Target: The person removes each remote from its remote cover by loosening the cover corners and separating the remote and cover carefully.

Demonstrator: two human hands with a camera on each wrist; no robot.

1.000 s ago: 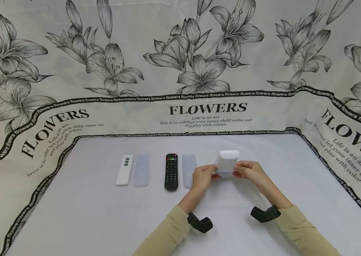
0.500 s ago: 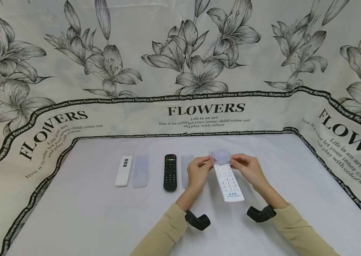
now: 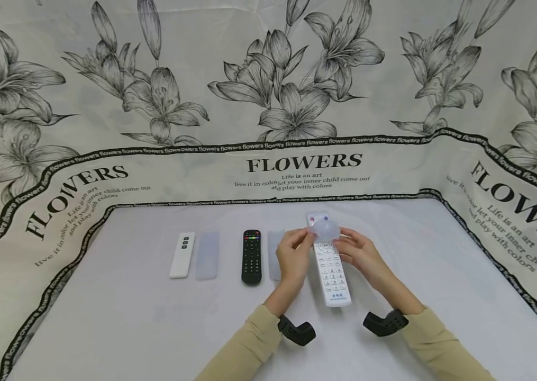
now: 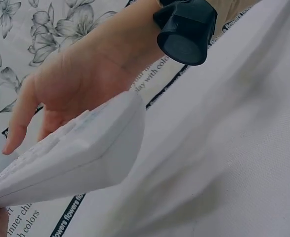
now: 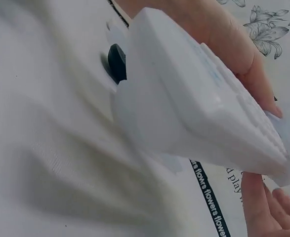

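A white remote control (image 3: 332,275), covered with keys, is held up over the table and points towards me. Around its upper part sits a translucent soft sleeve (image 3: 327,231), bunched up and bulging, with the remote's top end showing beyond it. My left hand (image 3: 294,259) pinches the sleeve's left side between thumb and fingers. On the opposite side my right hand (image 3: 362,259) pinches the sleeve's right edge. In both wrist views the remote's lower end (image 4: 117,143) shows large and lifted off the cloth; the sleeve is mostly cut off there.
Left on the white tabletop (image 3: 130,317) lie a slim white remote (image 3: 183,255), a flat translucent sleeve (image 3: 208,255) and a black remote (image 3: 251,257). Another flat sleeve (image 3: 274,256) is partly behind my left hand. A flower-printed cloth (image 3: 297,174) rises at the back.
The white remote was tipped up on end; it has swung down so its keys face me. The bunched sleeve has come down from its top end, which now shows above.
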